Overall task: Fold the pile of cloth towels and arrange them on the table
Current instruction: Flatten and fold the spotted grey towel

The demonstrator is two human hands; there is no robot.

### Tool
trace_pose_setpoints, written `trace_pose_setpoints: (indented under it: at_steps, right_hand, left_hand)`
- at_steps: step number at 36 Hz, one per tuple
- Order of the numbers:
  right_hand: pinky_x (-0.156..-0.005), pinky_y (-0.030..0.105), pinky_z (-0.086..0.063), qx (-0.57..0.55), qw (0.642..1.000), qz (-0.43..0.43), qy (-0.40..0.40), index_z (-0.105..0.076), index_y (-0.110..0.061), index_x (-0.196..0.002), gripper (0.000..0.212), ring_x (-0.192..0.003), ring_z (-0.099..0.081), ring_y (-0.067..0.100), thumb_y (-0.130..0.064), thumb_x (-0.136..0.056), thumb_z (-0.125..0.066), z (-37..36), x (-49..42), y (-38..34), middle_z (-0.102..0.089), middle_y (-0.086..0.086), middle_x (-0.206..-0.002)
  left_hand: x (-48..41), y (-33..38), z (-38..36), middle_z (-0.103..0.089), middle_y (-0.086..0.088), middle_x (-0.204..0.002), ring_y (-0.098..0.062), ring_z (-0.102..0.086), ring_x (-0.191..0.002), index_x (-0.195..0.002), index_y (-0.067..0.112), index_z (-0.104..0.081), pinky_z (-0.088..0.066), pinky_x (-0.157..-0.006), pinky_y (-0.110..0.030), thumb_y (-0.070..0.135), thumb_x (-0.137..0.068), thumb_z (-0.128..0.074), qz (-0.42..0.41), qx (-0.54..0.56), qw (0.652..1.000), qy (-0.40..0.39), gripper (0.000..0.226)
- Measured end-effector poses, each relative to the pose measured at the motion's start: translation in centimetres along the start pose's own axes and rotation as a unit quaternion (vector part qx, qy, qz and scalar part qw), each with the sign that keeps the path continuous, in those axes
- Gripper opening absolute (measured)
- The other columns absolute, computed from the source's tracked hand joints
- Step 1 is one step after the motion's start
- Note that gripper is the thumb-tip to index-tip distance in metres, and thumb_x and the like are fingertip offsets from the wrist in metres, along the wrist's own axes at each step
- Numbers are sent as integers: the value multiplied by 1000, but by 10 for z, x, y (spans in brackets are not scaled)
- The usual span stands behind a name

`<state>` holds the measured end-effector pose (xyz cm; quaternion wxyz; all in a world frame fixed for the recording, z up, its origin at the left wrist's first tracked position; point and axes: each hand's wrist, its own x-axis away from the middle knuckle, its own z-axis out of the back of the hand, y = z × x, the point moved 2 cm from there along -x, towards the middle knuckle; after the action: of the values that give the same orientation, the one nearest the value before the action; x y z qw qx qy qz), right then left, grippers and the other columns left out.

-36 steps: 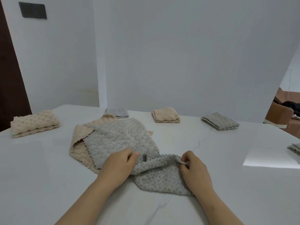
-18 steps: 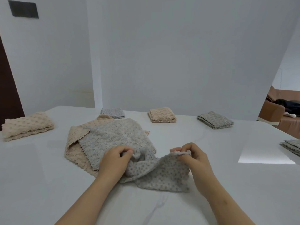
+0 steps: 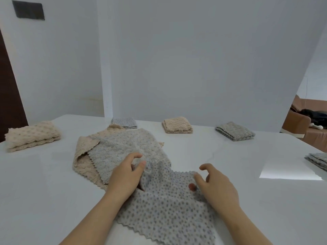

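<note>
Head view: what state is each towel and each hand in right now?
dotted gray towel: unfolded, spread on the table
fluffy gray towel: unfolded, top of the pile
beige towel: unfolded, rumpled, beneath it
outer towels: all five folded
left hand: pinches the dotted gray towel
right hand: fingers loosely curled, rests on it

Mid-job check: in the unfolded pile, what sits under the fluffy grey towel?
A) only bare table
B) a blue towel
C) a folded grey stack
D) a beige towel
D: a beige towel pokes out from under the fluffy grey towel along its left edge.
</note>
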<state>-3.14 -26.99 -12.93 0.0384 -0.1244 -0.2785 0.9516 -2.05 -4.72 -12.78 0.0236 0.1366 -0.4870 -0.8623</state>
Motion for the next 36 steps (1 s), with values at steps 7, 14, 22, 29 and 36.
trace_pose_setpoints:
  at_steps: [7,14,22,29,36]
  right_hand:
    - [-84,28,-44,102,994,10,-37,-57,-23,-115,28,-102,-55,17,-35,-93,-44,-17,-11,5,-63,-2,-108]
    - [-59,29,-34,-23,993,38,111,-55,-29,-83,12,-74,-49,14,-23,-92,-49,1,-10,-1,-55,-8,-72]
    - [-65,28,-30,-40,988,40,145,-65,-19,-104,19,-95,-56,24,-22,-93,-50,-12,-35,3,-67,3,-92]
    - [-65,29,-34,30,994,66,86,-64,-20,-106,21,-97,-55,23,-25,-94,-47,-26,-70,2,-68,5,-97]
    - [-75,32,-40,52,997,49,35,-33,-27,-138,51,-104,-53,24,-30,-91,-52,-36,-85,10,-61,3,-110]
  left_hand:
    - [-2,-2,-2,-53,23,-81,8,-47,-72,-83,38,-55,-38,-66,-11,28,-94,-49,-35,-67,997,-12,16]
    - [-4,3,2,-55,22,-97,2,-48,-92,-94,27,-65,-32,-71,-2,7,-92,-49,-101,-28,991,79,26]
    - [-26,-11,1,-30,6,-145,-9,-32,-131,-136,24,-38,-29,-103,-26,17,-93,-51,-83,-94,992,8,46]
    - [-33,-23,-6,7,7,-155,-20,-17,-141,-147,26,-3,-29,-110,-37,38,-93,-47,-35,-253,964,-67,71]
    - [-31,-28,-6,1,7,-154,-23,-25,-133,-142,37,-22,-32,-105,-36,43,-94,-40,-32,-345,938,-2,52]
